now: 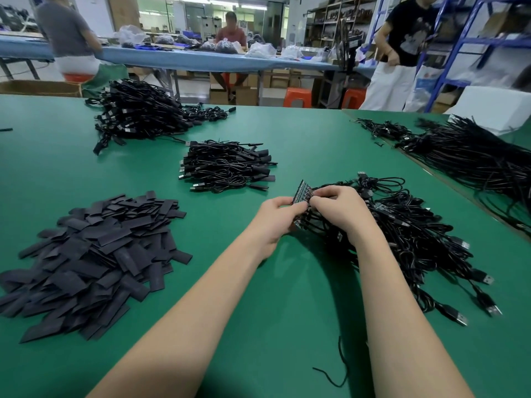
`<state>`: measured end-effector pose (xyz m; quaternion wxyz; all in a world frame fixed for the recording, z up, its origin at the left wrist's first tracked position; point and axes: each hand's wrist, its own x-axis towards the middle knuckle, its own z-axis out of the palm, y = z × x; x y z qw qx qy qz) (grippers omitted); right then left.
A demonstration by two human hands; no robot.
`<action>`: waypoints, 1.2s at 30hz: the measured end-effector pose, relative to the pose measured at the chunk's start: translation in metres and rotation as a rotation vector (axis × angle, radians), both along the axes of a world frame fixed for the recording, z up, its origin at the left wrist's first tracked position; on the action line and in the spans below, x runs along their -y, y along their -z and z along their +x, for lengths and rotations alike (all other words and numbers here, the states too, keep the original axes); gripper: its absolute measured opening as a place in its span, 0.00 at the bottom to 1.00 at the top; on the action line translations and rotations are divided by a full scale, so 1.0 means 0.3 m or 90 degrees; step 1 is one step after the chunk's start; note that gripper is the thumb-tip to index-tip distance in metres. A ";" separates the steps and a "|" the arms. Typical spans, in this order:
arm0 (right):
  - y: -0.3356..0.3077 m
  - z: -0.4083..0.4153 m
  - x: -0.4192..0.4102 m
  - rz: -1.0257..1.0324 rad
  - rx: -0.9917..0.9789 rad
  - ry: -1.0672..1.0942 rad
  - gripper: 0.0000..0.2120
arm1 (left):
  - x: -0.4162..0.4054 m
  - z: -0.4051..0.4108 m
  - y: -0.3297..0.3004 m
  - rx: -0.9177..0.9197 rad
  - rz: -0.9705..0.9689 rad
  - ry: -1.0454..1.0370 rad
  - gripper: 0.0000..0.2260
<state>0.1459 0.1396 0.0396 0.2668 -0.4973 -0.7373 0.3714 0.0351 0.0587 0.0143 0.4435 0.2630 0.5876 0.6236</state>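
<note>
Head cam only, so one view. Both hands are on the same thing: a fan of circuit boards [301, 193], each soldered to a USB cable. The left hand [274, 218] is curled round the lower end and the right hand [340, 206] pinches the top edge with its fingertips.

The fan's long axis runs away from the person. Its cables trail off right into the cable heap [416, 242] lying under the right wrist.

If a sleeve goes on next (my guess), the heat-shrink sleeve pile [92, 254] lies well apart to the left, so the left hand is nearer.

Counts:
- two hands
- one fan, boards too packed to count
- one sleeve pile
- four cable heaps: this one, the middle heap [227, 165], the far heap [138, 113] and the side-table heap [474, 159]

All of it sits on green tables [258, 297].
</note>
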 end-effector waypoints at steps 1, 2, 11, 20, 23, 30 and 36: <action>0.001 0.001 -0.004 0.003 -0.013 0.001 0.08 | -0.001 0.006 0.008 -0.015 0.000 0.000 0.11; 0.001 0.001 -0.008 0.008 -0.024 0.004 0.07 | -0.002 0.009 0.014 -0.021 0.001 -0.002 0.10; -0.019 0.032 -0.024 0.043 -0.035 0.070 0.14 | -0.003 -0.068 -0.003 0.077 0.059 -0.051 0.14; -0.012 0.027 -0.003 0.071 0.071 0.030 0.15 | 0.064 -0.218 -0.080 0.081 0.147 -0.087 0.14; -0.010 0.016 0.009 0.080 0.051 0.035 0.21 | 0.081 -0.238 -0.095 0.032 0.157 -0.092 0.07; -0.018 -0.002 0.028 0.027 -0.106 -0.054 0.17 | 0.124 -0.287 -0.087 -0.054 0.119 -0.077 0.09; -0.029 -0.007 0.046 0.015 -0.112 -0.088 0.27 | 0.146 -0.304 -0.085 -0.042 0.098 -0.076 0.07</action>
